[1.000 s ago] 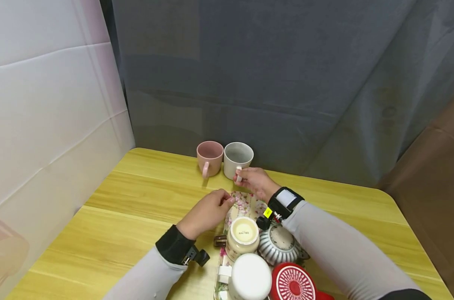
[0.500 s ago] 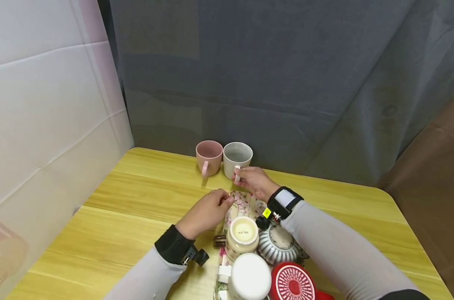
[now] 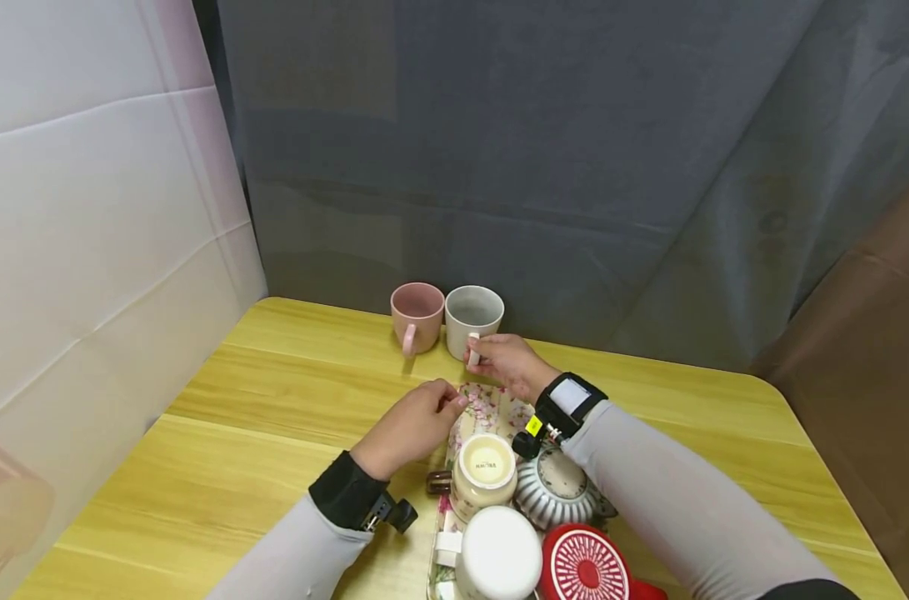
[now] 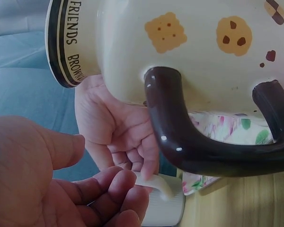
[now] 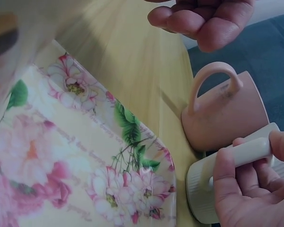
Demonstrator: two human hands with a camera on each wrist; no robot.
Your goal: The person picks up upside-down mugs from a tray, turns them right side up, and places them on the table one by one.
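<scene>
Here, the grey ribbed mug is pinched by its handle in the right hand.
It stands upright at 12 o'clock on the table, handle turned toward the person, touching the pink mug; the left hand is loosely curled, empty, beside the floral tray.

Head view: from above, facing forward and down over the whole yellow table toward the far curtain. Left wrist view: very close, low, looking up past a cookie-print mug. Right wrist view: close, down onto the floral tray. Shared by all three: grey mug, tray.
</scene>
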